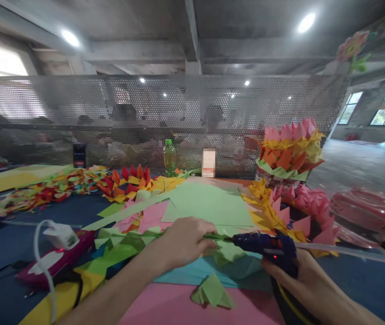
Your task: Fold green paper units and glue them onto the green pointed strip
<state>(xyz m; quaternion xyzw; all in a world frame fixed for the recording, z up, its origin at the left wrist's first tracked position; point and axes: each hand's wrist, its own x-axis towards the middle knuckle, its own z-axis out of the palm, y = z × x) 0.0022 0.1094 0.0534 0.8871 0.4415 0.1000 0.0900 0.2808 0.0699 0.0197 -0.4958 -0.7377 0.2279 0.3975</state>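
My right hand [302,273] grips a dark blue hot glue gun [269,243] with a small red light. A clear glue stick [345,250] sticks out of its back. Its nozzle points left at a narrow green paper strip [214,236] that my left hand [190,237] pinches, nearly touching it. Folded green paper pieces [128,238] lie left of my left wrist, and another folded green piece [230,253] sits just below the nozzle. One loose folded green petal [213,291] rests on the pink paper [172,307] in front of me.
A pink power strip [60,262] with a white charger [61,235] and cables lies left. Behind are green sheets [209,203], a green bottle [169,158] and a mesh partition [179,104]. A paper-petal basket [290,151] and a pink plastic jar [367,216] stand right.
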